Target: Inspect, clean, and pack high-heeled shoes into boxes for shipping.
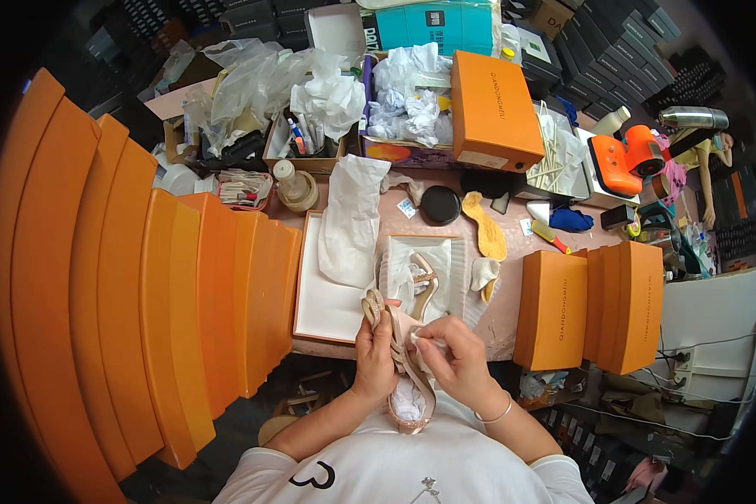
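Note:
My left hand [376,363] is closed around a pinkish-gold strappy sandal [411,426], held close in front of my shirt. Crumpled white paper [409,398] fills the sandal's lower end. Fingers of my right hand [460,359] pinch a small white wad [414,336] against the sandal's side; whether it is cloth or paper I cannot make out. Beyond my hands, a matching sandal [429,290] lies in white tissue inside an open shoebox [460,252]. Left of it is a white-lined box lid [317,294] with a sheet of white paper [349,223] across it.
Stacked orange boxes [164,319] line the left; more orange boxes [554,307] stand right. Behind the shoebox are a round black tin [440,205], a yellow insole-shaped piece [485,227], a pump bottle [294,185] and an orange device [626,158]. Another person [704,168] is at far right.

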A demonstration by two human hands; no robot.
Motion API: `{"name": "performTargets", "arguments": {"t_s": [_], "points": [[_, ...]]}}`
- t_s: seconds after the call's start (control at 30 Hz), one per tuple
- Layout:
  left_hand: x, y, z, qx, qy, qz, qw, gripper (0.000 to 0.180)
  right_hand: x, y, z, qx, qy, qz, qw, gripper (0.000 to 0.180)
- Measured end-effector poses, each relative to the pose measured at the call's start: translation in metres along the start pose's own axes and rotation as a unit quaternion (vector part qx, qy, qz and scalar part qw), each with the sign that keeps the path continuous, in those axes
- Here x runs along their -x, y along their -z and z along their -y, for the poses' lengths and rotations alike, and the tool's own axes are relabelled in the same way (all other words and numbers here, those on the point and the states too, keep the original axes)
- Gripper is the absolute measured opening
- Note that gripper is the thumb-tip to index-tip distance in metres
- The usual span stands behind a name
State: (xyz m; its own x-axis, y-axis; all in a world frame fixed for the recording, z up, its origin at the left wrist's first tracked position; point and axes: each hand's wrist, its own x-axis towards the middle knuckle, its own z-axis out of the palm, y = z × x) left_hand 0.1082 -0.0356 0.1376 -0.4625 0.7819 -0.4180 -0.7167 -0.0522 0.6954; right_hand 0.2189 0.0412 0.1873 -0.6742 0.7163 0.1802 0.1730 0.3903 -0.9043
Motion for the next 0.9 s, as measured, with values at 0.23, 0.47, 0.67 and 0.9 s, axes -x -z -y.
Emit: {"name": "performTargets", "arguments": {"t_s": [0.23,0.47,0.67,0.9], "points": [[-0.007,0.008,0.008,0.027,0.01,0.024,0.999,0.034,-0.015,-0.004,0.003,0.036,0.068,-0.016,0.997,0.013],[-0.005,0.013,0.014,0.021,0.029,-0.002,0.999,0.034,-0.012,-0.019,-0.01,0.101,0.102,0.018,0.989,0.017],[-0.001,0.001,0.017,0.009,0.011,-0.03,0.999,0.031,-0.025,-0.018,-0.009,0.109,0.113,0.002,0.988,0.016],[-0.032,0.006,-0.006,0.051,0.029,0.068,0.996,0.036,0.004,0.01,-0.014,0.024,-0.042,0.053,0.997,0.012]]}}
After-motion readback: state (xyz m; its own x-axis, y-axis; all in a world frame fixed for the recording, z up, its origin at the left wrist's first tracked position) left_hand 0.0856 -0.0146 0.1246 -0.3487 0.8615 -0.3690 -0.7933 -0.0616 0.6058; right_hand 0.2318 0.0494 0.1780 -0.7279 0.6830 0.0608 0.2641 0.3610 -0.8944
